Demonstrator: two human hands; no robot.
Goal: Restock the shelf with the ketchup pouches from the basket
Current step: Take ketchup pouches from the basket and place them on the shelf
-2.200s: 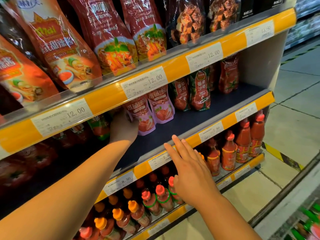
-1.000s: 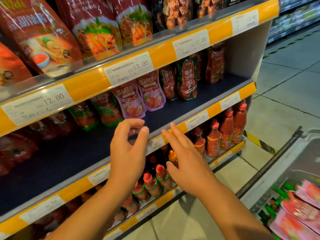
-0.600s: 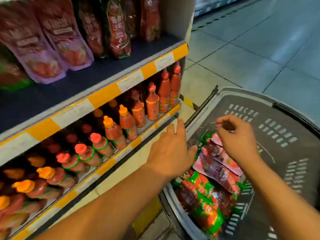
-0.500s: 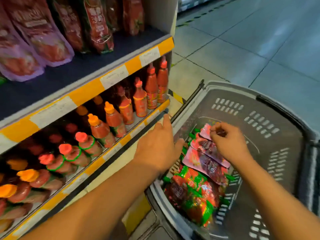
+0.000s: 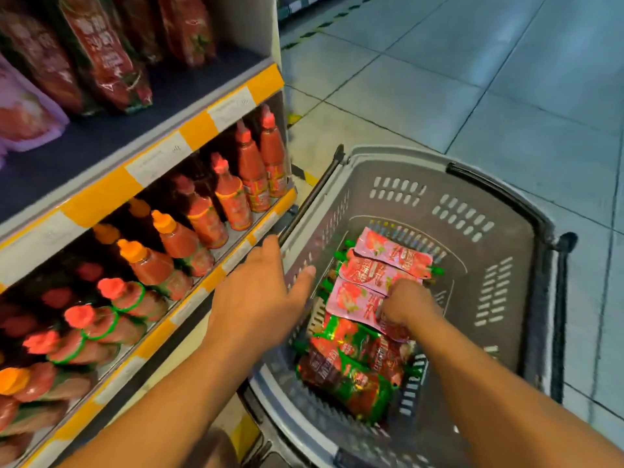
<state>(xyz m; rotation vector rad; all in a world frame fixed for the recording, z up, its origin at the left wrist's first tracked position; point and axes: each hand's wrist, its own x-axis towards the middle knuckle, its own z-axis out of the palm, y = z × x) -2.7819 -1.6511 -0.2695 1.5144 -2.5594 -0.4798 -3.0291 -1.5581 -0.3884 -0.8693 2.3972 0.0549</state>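
Pink ketchup pouches (image 5: 381, 275) lie flat in a grey plastic basket (image 5: 506, 251) on the tiled floor (image 5: 456, 79), three of them overlapping in a row down the middle. Nearer the viewer, red and green pouches (image 5: 354, 369) are heaped in the same basket. The right hand (image 5: 405, 304) reaches down into the basket, fingers curled onto the nearest pink pouch; whether it has closed a grip on that pouch cannot be told, since the fingertips are hidden. The left hand (image 5: 260, 298) is open, palm down, fingers spread, over the basket's left rim, between basket and shelving. Both forearms are bare.

To the left stands a shelf unit with yellow and white price strips (image 5: 189, 130) along each edge. The upper shelf (image 5: 101, 136) has a dark surface and holds upright pouches, dark red (image 5: 104, 59) ones toward the back and a pink pouch (image 5: 23, 113) at the far left. The front of this shelf is bare. The shelf below carries sauce bottles (image 5: 233, 197) with red and orange caps, standing in rows. The basket sits just beside the end of the shelf unit.
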